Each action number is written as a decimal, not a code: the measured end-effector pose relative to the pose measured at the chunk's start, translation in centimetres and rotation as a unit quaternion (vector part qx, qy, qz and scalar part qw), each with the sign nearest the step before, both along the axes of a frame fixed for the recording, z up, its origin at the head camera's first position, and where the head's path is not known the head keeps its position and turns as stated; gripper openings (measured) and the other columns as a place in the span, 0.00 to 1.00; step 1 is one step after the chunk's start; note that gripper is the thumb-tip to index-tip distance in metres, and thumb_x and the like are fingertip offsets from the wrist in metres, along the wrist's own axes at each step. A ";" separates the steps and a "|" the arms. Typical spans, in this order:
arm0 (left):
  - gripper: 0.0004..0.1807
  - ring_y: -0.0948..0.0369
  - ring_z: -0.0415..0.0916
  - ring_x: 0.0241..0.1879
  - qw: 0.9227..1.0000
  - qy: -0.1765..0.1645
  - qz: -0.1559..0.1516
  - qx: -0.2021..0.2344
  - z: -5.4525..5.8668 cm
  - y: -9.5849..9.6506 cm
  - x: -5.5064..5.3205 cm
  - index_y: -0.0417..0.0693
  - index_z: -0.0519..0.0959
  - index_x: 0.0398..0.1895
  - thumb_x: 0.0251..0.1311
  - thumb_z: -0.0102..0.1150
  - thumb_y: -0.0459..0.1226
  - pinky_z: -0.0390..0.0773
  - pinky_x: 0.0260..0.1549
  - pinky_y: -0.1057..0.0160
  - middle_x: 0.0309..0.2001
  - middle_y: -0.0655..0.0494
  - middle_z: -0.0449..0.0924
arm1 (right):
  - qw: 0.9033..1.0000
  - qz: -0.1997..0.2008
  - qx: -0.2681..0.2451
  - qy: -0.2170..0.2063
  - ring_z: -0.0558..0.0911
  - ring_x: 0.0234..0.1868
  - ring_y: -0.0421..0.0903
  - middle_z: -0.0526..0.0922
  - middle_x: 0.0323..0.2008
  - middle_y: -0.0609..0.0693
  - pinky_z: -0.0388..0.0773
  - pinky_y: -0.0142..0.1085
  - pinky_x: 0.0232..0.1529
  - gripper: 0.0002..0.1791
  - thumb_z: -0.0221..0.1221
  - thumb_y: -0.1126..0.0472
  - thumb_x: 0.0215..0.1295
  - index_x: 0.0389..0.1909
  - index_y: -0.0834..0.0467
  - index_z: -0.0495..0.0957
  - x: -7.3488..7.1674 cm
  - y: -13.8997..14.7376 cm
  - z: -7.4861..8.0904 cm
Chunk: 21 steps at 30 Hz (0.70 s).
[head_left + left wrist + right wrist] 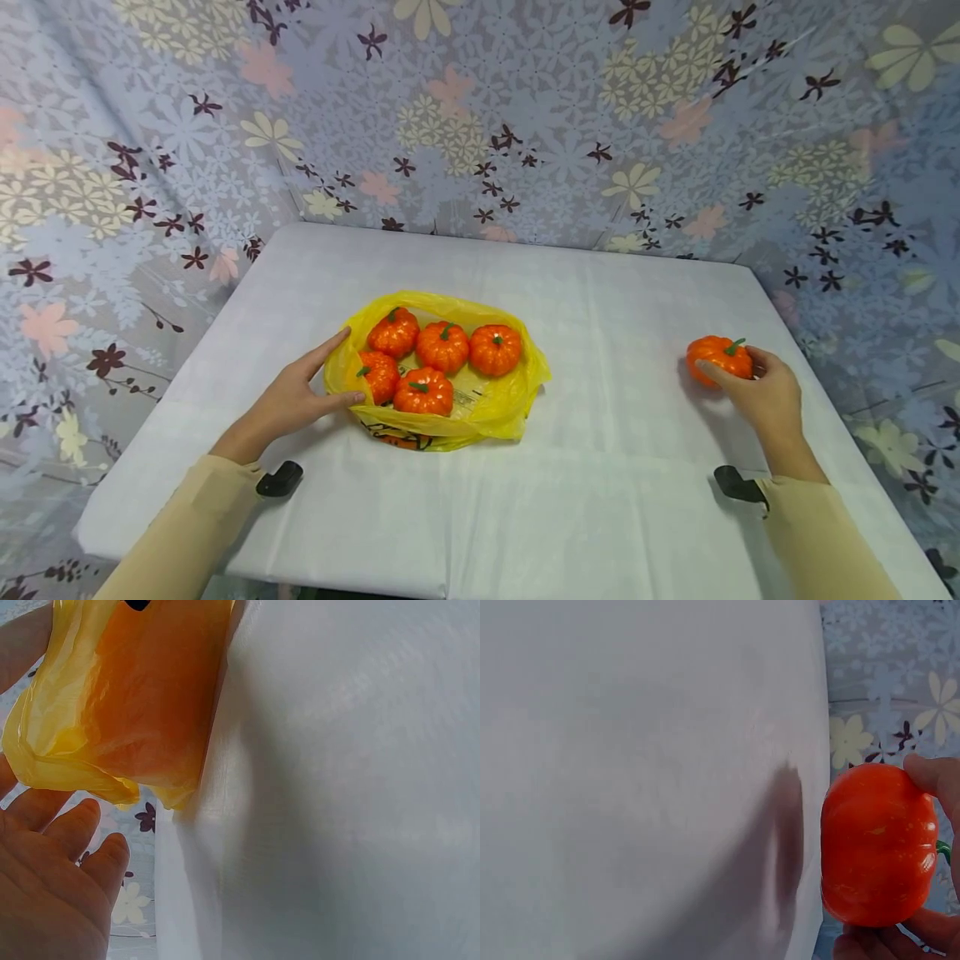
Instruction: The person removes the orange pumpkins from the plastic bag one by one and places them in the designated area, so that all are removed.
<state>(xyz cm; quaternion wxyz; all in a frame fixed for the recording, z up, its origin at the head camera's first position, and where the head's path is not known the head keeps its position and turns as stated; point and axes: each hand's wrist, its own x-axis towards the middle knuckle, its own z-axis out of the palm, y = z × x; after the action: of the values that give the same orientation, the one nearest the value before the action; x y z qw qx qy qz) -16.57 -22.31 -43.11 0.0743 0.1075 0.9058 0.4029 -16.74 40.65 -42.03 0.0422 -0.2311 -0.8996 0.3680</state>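
- On the white-covered table (pixel 600 333), left of centre: yellow bag (pixel 480 426), mouth spread wide, with five small orange pumpkins (pixel 443 347) inside
- Within the bag: three of the five across the back, two nearer the front left, green stems (pixel 420 387) showing, with a bare patch of bag floor toward the front right
- Well apart from the bag, near the table's right side: sixth pumpkin (pixel 708 348), held in the right hand (pixel 767 393)
- Right fingers and thumb curled around the sides of that pumpkin, spread just to its width, with a secure-looking hold; apparently raised off the table, judging by the separate shadow (pixel 784 847) in the right wrist view
- At the bag's left side: left hand (pixel 292 398), thumb and forefinger stretched far apart along the rim, touching the yellow film without a visible grip; other fingers parted and loosely bent in the left wrist view, holding nothing visible
- By count: five of six inside the bag, only one seen outside
- Unfinished, as a judgement: placing of the sixth pumpkin, gripped and not yet released anywhere
- Unreadable from these pictures: direction of travel, toward the bag or away from it, hence no firm verdict on the share completed
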 end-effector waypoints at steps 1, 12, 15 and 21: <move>0.57 0.39 0.48 0.76 1.000 0.000 0.000 -0.001 0.0 0.0 0.0 0.60 0.51 0.82 0.53 0.73 0.57 0.51 0.68 0.31 0.79 0.46 0.51 | 1.000 -0.002 0.000 -0.001 0.59 0.71 0.71 0.55 0.73 0.73 0.63 0.61 0.68 0.59 0.61 0.32 0.62 0.77 0.70 0.50 -0.1 0.2 -0.1; 0.57 0.40 0.47 0.76 1.000 -0.005 0.001 0.001 -0.1 -0.2 -0.1 0.62 0.51 0.82 0.53 0.73 0.58 0.51 0.68 0.30 0.79 0.47 0.51 | 0.999 -0.028 -0.001 -0.026 0.59 0.71 0.70 0.54 0.74 0.72 0.63 0.60 0.68 0.60 0.61 0.31 0.62 0.77 0.70 0.48 -0.8 2.0 -1.1; 0.57 0.40 0.47 0.76 1.000 -0.006 0.002 0.000 -0.1 -0.2 -0.1 0.62 0.51 0.82 0.53 0.73 0.58 0.51 0.68 0.30 0.79 0.47 0.51 | 0.999 -0.030 -0.001 -0.030 0.59 0.71 0.70 0.53 0.74 0.72 0.62 0.60 0.68 0.60 0.60 0.31 0.62 0.77 0.70 0.47 -1.0 2.2 -1.1; 0.57 0.40 0.47 0.76 1.000 -0.006 0.003 0.003 -0.1 -0.2 0.0 0.62 0.51 0.82 0.53 0.74 0.57 0.51 0.68 0.30 0.79 0.47 0.51 | 0.998 -0.039 -0.008 -0.056 0.57 0.72 0.70 0.50 0.75 0.73 0.60 0.60 0.69 0.61 0.59 0.30 0.62 0.78 0.70 0.45 -1.4 2.5 -1.1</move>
<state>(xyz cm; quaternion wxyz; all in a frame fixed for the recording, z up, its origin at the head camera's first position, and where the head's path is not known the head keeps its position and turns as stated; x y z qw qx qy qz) -16.61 -22.49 -43.19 0.0778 0.1025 0.9047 0.4062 -18.16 43.10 -43.08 0.0038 -0.2866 -0.8878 0.3601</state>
